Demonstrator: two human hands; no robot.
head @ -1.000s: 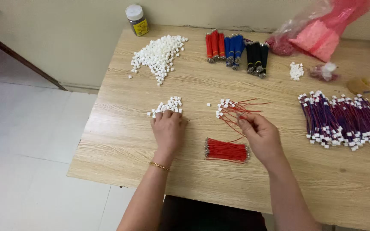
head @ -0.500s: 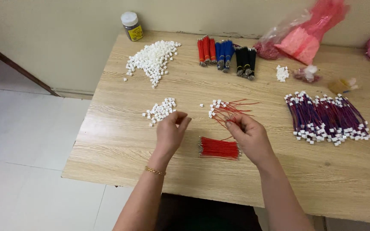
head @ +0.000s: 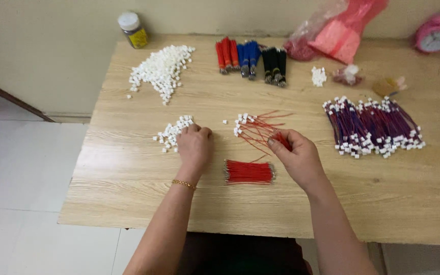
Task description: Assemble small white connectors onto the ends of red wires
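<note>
Head view: you're at the wooden table (head: pixel 128 168), both hands down.
Left hand (head: pixel 194 145): your fingers curl onto the small pile of white connectors (head: pixel 171 133); grip unclear.
Right hand (head: pixel 297 155): grip pinching red wires (head: pixel 260 127) with white ends.
Between your hands: red wire bundle (head: pixel 249 172), lying flat.

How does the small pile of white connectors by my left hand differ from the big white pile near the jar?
The small pile of white connectors holds far fewer pieces than the big white pile. The small pile lies near the table's middle, with the left hand reaching into it; the big pile sits untouched toward the far edge, near the jar. The small pile is loosely strewn, the big one heaped and broader. Both seem to be the same small white blocks.
</note>
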